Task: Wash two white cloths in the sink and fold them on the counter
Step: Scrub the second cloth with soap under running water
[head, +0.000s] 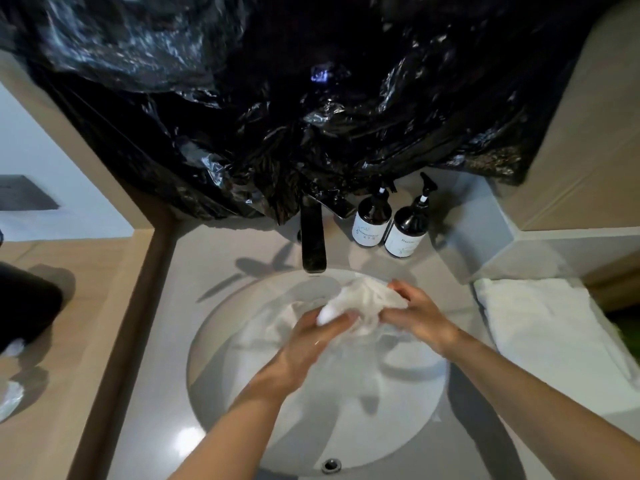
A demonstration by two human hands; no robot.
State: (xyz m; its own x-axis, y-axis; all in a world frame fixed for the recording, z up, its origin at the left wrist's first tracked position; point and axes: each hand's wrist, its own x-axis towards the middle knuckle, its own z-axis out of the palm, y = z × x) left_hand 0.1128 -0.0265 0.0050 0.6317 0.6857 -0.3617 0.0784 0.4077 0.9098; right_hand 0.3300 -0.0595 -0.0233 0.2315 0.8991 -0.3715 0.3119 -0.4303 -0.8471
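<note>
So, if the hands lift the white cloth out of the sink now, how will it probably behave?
The white cloth is bunched and creased between the left hand and right hand, so it is probably floppy and will sag. It lies in the sink under the faucet, so it is likely wet, rather heavy, and may drip.

Two hands (311, 336) (420, 318), two white cloths (367, 303) (540, 327), two pump bottles (372, 220) (408, 226), one faucet (313, 237), one sink (398, 420)
</note>
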